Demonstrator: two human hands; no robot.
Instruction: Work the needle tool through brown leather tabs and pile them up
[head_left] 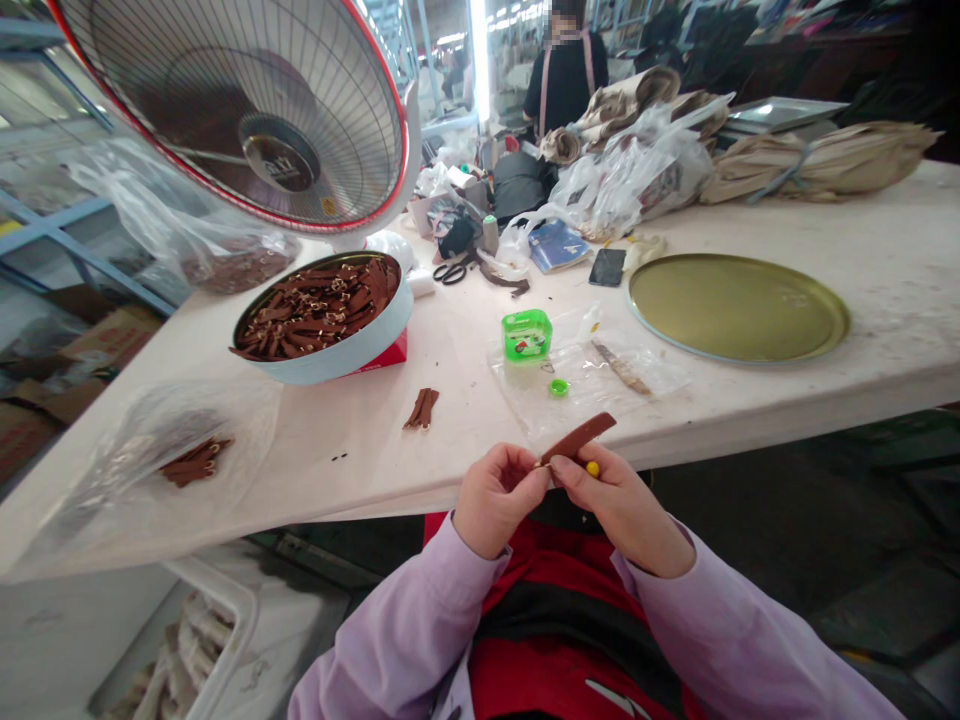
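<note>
Both hands meet just below the table's front edge, over my lap. My left hand point(496, 497) and my right hand point(616, 505) pinch the near end of a brown leather strap point(579, 436), which slants up to the right. A small yellow object point(592, 468) shows at the fingers of my right hand. A round tin point(330, 352) heaped with similar brown straps with metal rings stands on the table to the left. Two loose straps point(421, 408) lie in front of it.
A green plastic box point(527, 334) and a green cap point(558, 387) sit on clear plastic ahead. A gold round tray point(739, 308), phone point(607, 266), scissors point(452, 270), fan heater point(247, 110) and a bag of straps point(193, 462) share the table. A person point(564, 70) stands behind.
</note>
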